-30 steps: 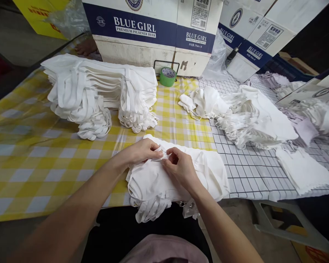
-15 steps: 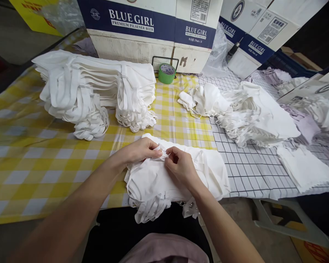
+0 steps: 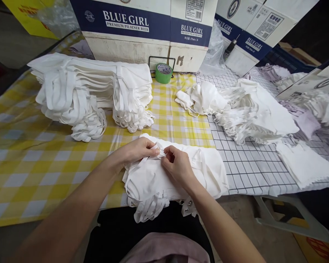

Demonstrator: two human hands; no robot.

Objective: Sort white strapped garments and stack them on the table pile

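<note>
A pile of white garments with thin straps (image 3: 150, 179) lies at the table's front edge, some straps dangling over it. My left hand (image 3: 141, 149) is closed over the pile's upper part, pinching a narrow white strap (image 3: 149, 157) between thumb and fingers. Close beside it, the curled fingers of my right hand (image 3: 178, 164) pinch the same strap; a short bit of it shows between the two hands. Any small part at the fingertips is too fine to make out.
A tall stack of white strapped garments (image 3: 93, 80) stands back left. More white garments (image 3: 263, 109) lie on the right. Behind are a roll of green tape (image 3: 163, 73), a black wire stand (image 3: 173, 60), beer cartons (image 3: 142, 44) and a screwdriver-like tool (image 3: 230, 48).
The view has shifted slightly. My hands stay together over the pile, and the strap between their fingertips shows a little more.
</note>
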